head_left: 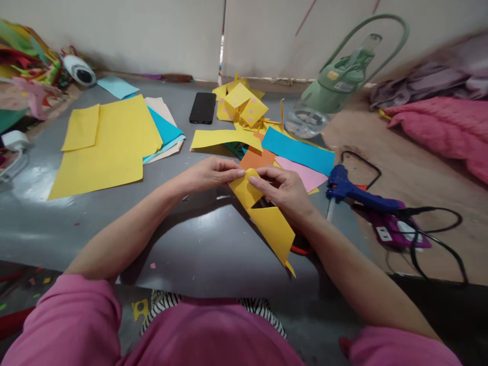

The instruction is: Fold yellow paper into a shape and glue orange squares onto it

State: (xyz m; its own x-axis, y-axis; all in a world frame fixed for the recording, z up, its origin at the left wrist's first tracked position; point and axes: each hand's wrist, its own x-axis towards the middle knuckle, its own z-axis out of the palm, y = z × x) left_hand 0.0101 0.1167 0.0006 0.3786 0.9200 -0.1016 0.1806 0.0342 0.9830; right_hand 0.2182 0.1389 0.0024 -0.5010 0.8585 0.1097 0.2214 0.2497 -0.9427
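Note:
Both hands pinch the top edge of a folded yellow paper piece [272,229] above the grey tabletop. My left hand [219,172] holds its upper left corner between thumb and fingers. On the other side, my right hand [284,190] grips the upper right part, its thumb on the front. The folded piece slants down to the right, with a dark gap in its middle and a thin strip at its lower tip. Behind the hands lie a yellow strip [224,138], an orange sheet [257,158], a blue strip [299,150] and a pink sheet [303,174].
Large yellow sheets [107,152] lie at the left. A black phone [203,108] and dotted yellow paper shapes [244,104] sit at the back. At the right are a green bottle [328,91], a blue glue gun [358,192] and a purple power strip [400,231] with cables.

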